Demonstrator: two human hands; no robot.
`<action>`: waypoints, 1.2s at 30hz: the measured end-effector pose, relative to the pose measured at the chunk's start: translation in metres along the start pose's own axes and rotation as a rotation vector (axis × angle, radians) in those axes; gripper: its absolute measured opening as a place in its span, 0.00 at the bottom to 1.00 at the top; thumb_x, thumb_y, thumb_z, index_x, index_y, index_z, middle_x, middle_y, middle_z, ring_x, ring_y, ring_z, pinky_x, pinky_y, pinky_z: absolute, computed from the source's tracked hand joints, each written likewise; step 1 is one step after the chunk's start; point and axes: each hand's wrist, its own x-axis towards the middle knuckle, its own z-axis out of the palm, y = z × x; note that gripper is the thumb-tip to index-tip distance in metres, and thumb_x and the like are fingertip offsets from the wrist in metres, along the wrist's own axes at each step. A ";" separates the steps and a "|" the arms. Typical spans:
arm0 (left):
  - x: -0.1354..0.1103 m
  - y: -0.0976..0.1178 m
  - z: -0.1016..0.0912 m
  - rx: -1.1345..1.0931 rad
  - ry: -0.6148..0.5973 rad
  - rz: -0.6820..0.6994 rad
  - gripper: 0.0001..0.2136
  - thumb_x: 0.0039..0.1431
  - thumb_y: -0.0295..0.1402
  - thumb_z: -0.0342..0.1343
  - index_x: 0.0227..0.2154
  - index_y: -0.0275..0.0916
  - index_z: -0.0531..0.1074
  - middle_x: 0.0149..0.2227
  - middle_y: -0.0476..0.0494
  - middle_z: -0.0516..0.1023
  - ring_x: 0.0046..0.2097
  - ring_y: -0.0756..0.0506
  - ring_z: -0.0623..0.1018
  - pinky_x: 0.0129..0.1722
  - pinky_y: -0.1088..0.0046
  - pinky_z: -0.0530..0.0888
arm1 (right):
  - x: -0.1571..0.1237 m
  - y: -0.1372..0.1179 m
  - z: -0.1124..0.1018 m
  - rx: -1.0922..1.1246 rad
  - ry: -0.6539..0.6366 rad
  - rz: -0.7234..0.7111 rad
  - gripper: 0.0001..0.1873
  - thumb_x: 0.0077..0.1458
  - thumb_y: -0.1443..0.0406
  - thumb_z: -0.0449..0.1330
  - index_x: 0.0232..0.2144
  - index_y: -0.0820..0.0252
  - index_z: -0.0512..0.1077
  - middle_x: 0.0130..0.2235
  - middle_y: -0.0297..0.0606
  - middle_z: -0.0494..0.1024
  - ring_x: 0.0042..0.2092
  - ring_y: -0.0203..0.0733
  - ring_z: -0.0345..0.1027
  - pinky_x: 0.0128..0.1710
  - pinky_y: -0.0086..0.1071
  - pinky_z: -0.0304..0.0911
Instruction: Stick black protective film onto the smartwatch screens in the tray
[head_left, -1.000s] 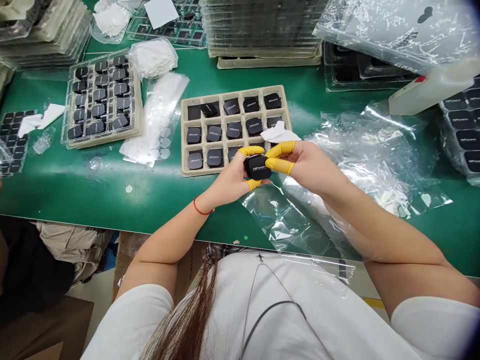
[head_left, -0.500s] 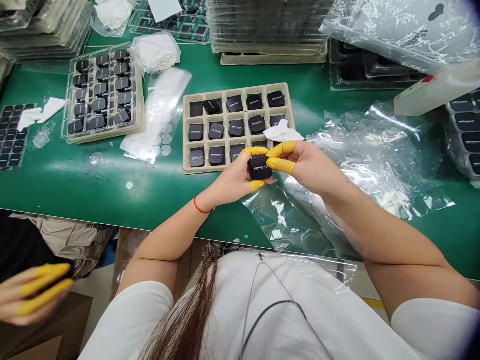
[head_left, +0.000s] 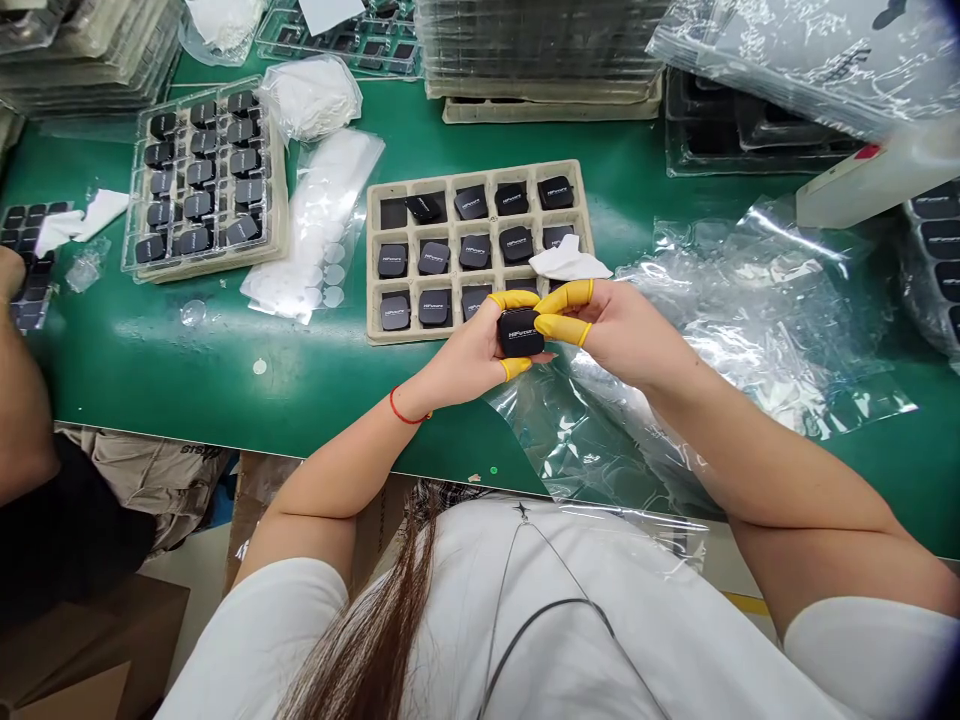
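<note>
Both my hands hold a small black rounded-square case [head_left: 520,333] with white lettering, perhaps "HiFuture", on its face. My left hand [head_left: 466,357] grips it from the left, and my right hand [head_left: 606,331] pinches it from the right. Yellow finger cots [head_left: 561,329] cover my fingertips. Just behind my hands lies a pulp tray [head_left: 480,170] with compartments, most holding similar black cases. A white cloth [head_left: 568,265] sits on its right corner, near my right fingers.
A clear plastic tray of black cases [head_left: 204,180] and a sheet of white discs [head_left: 322,220] lie left on the green workbench [head_left: 150,370]. Loose clear plastic [head_left: 750,340] spreads right. Stacked trays [head_left: 536,50] stand behind. A co-worker's arm [head_left: 22,400] enters at left.
The case has turned slightly in my fingers, its face now showing more flatly. The co-worker's yellow-tipped hand at lower left has gone, and an arm now reaches the bench's left side.
</note>
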 end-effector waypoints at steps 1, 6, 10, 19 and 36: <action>0.000 -0.001 0.000 0.002 -0.004 0.002 0.25 0.53 0.27 0.63 0.51 0.43 0.58 0.57 0.42 0.66 0.56 0.40 0.77 0.58 0.50 0.75 | 0.000 0.000 0.000 -0.008 0.001 -0.001 0.05 0.48 0.63 0.68 0.30 0.57 0.78 0.33 0.35 0.79 0.36 0.41 0.71 0.39 0.37 0.67; 0.001 -0.004 -0.002 0.000 -0.019 0.012 0.26 0.53 0.27 0.63 0.52 0.44 0.58 0.57 0.42 0.67 0.56 0.39 0.77 0.58 0.50 0.75 | -0.001 -0.001 0.000 -0.009 0.002 -0.001 0.05 0.48 0.63 0.67 0.30 0.58 0.78 0.33 0.35 0.79 0.36 0.41 0.71 0.38 0.36 0.66; 0.000 -0.003 -0.001 -0.008 -0.012 -0.005 0.25 0.53 0.27 0.62 0.51 0.44 0.57 0.58 0.42 0.66 0.56 0.39 0.77 0.59 0.51 0.75 | 0.000 -0.003 0.001 -0.006 0.011 0.009 0.04 0.48 0.64 0.67 0.29 0.58 0.78 0.32 0.35 0.79 0.35 0.41 0.71 0.38 0.37 0.67; 0.000 -0.001 -0.001 -0.010 -0.002 -0.033 0.25 0.53 0.27 0.62 0.52 0.43 0.58 0.61 0.40 0.64 0.58 0.37 0.76 0.59 0.51 0.74 | -0.001 -0.003 0.001 0.001 0.022 0.008 0.04 0.47 0.65 0.67 0.29 0.58 0.77 0.32 0.35 0.78 0.35 0.41 0.71 0.38 0.36 0.67; 0.000 -0.003 -0.002 -0.002 -0.006 -0.002 0.25 0.53 0.27 0.62 0.51 0.43 0.58 0.59 0.41 0.65 0.58 0.37 0.76 0.58 0.50 0.75 | 0.002 0.001 -0.001 0.069 -0.002 0.051 0.06 0.48 0.64 0.71 0.29 0.57 0.78 0.33 0.35 0.78 0.35 0.39 0.72 0.40 0.36 0.70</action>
